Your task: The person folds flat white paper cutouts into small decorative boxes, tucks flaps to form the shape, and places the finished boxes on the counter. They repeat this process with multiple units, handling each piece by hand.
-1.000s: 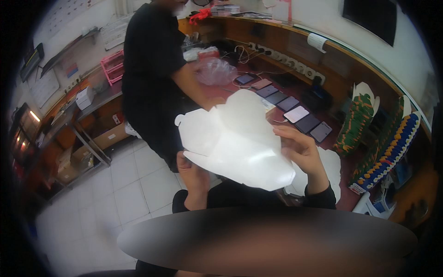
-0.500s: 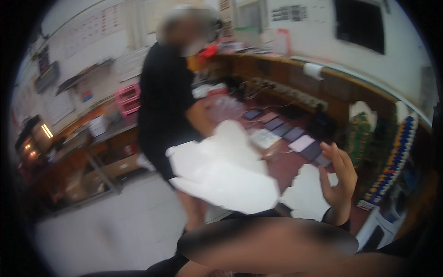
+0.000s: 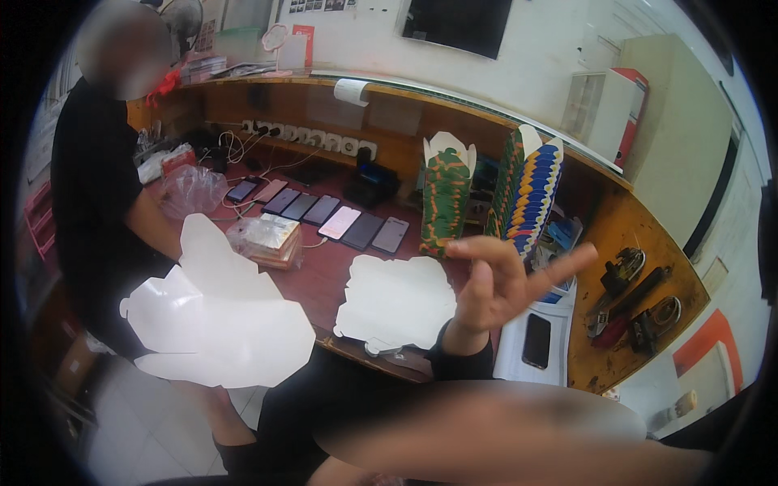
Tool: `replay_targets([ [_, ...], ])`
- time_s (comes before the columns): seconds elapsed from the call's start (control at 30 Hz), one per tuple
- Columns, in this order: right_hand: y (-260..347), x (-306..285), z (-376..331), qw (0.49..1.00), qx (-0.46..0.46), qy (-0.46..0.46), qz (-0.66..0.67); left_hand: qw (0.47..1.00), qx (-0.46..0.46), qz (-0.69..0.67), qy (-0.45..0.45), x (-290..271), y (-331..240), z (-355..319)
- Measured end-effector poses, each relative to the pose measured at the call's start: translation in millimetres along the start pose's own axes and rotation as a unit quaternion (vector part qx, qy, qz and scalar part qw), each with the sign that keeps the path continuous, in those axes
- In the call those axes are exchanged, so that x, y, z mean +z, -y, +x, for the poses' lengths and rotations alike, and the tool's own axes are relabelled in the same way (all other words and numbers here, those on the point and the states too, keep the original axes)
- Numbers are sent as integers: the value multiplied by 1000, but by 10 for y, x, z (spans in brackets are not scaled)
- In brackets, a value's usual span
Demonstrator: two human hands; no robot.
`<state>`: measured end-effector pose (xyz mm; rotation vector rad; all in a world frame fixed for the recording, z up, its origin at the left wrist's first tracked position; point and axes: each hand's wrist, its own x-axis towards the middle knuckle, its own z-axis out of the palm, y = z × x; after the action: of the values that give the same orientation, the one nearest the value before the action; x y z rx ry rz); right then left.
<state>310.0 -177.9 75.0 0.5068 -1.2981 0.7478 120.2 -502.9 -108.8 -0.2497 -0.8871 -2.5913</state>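
Observation:
A flat white die-cut carton blank (image 3: 235, 324) is held up at the left, in front of the table. My left hand is behind this blank, its fingers hidden; only the bare wrist (image 3: 217, 413) above a black sleeve shows. My right hand (image 3: 494, 287) is raised with its fingers apart and nothing in it. Just left of it, near the table's front edge, lies a stack of similar white blanks (image 3: 397, 304). Beyond my right hand stand a tall nested stack of green-and-orange cartons (image 3: 446, 190) and a blue-and-yellow one (image 3: 538, 194).
Several phones (image 3: 336, 220) lie in a row on the dark red table, cables running to a power strip (image 3: 316, 138). A plastic-wrapped bundle (image 3: 271, 239) sits nearer. Another phone (image 3: 536, 340) rests at the right, beside a wooden panel (image 3: 648, 324) with tools. A person in black (image 3: 93, 194) stands at the left.
My view has swung to the right, bringing the wooden panel and tools into sight. My right hand has shifted from above the stack of blanks to its right side, fingers spread wider.

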Motion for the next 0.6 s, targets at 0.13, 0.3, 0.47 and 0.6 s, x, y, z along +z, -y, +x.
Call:
replay_targets([
  [0.13, 372, -63, 67, 982, -137, 125, -47, 1000, -4, 1, 8, 17, -12, -41],
  [0.3, 293, -123, -87, 974, -222, 52, -6, 1000, 3, -7, 8, 77, -53, -157],
  [0.47, 319, 29, -174, 999, -16, 8, 33, 1000, -3, -8, 15, 148, -94, -216],
  [0.6, 88, 353, -121, 977, -131, 149, -76, 1000, -6, -9, 20, 202, -99, -282],
])
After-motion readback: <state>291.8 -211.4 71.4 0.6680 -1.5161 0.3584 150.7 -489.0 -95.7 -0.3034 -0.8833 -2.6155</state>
